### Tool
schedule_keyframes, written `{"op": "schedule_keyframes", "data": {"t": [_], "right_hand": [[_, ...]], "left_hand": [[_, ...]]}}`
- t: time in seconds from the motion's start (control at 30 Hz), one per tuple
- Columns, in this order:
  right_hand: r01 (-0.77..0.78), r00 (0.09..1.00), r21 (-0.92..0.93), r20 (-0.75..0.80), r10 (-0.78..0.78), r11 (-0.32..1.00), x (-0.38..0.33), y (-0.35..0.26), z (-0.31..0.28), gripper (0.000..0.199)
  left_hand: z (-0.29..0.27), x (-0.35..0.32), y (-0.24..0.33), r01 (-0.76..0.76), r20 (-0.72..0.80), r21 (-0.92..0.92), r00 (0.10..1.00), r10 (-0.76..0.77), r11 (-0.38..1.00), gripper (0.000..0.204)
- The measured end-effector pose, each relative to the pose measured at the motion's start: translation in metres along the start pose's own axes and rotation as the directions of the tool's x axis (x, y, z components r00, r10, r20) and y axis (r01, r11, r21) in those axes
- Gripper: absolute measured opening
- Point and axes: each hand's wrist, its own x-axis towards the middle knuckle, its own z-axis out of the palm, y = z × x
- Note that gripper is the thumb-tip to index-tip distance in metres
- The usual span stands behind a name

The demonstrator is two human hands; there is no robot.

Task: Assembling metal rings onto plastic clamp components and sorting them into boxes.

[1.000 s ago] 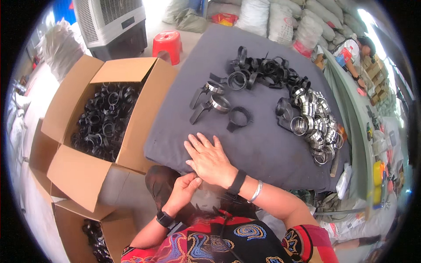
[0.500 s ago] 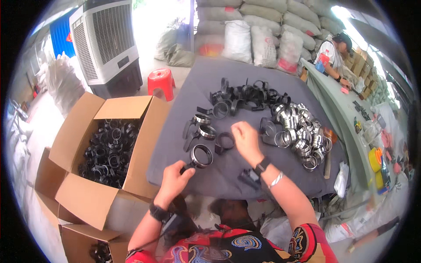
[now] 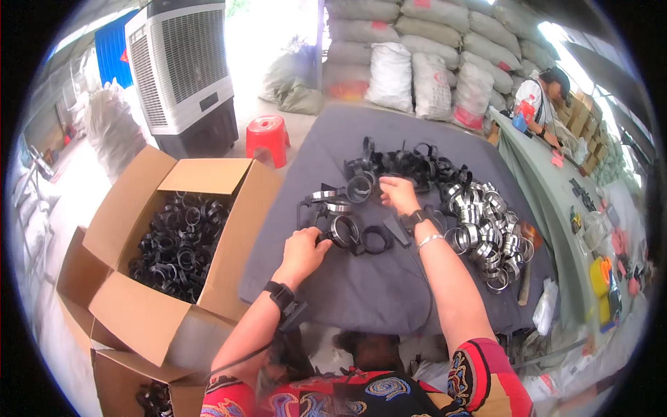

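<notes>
My left hand [image 3: 303,251] is closed at the near side of a black ring clamp [image 3: 344,231] with a silver band inside; its fingers seem to pinch the clamp's tab, which they mostly hide. Two similar clamps with silver bands [image 3: 338,207] lie just beyond it. A plain black ring [image 3: 376,240] rests to its right. My right hand [image 3: 399,194] is closed by the near edge of the black ring pile [image 3: 410,163], beside another black ring [image 3: 360,187]; what its fingers hold is hidden. Right of that wrist lies a heap of shiny silver rings [image 3: 479,222].
A grey cloth-covered table [image 3: 333,292] carries the parts. At left stands an open cardboard box [image 3: 135,215] full of black rings. Beyond it are an air cooler [image 3: 184,62] and red stool [image 3: 267,139]. Stacked sacks [image 3: 389,69] and another person [image 3: 545,104] at a green-covered table are farther off.
My left hand has moved forward and right, bringing the banded clamp close to the other two. My right hand has reached forward to the black pile. The whole view has shifted slightly.
</notes>
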Motion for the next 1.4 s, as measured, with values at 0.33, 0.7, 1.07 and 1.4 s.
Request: {"op": "schedule_keyframes", "data": {"t": [0.33, 0.7, 1.07, 1.4], "right_hand": [[0.265, 0.959, 0.093, -0.124, -0.253, 0.960, -0.122, -0.074, -0.044, 0.020], [-0.304, 0.846, 0.383, 0.530, 0.062, 0.872, -0.266, -0.050, -0.028, 0.033], [0.023, 0.891, -0.925, -0.154, -0.427, 0.380, -0.164, 0.012, -0.107, 0.024], [0.031, 0.912, -0.988, -0.034, -0.408, 0.152, -0.151, 0.020, -0.114, 0.013]], "left_hand": [[-0.035, -0.060, 0.045, -0.131, -0.252, -0.188, 0.964, 0.081, 0.973, 0.034], [-0.005, -0.136, 0.076, 0.150, 0.374, -0.767, 0.895, 0.245, 0.623, 0.033], [0.012, -0.176, 0.038, 0.469, 0.459, -0.752, 0.877, -0.143, 0.463, 0.023], [0.009, -0.173, 0.031, 0.473, 0.423, -0.693, 0.878, -0.224, 0.545, 0.014]]}}
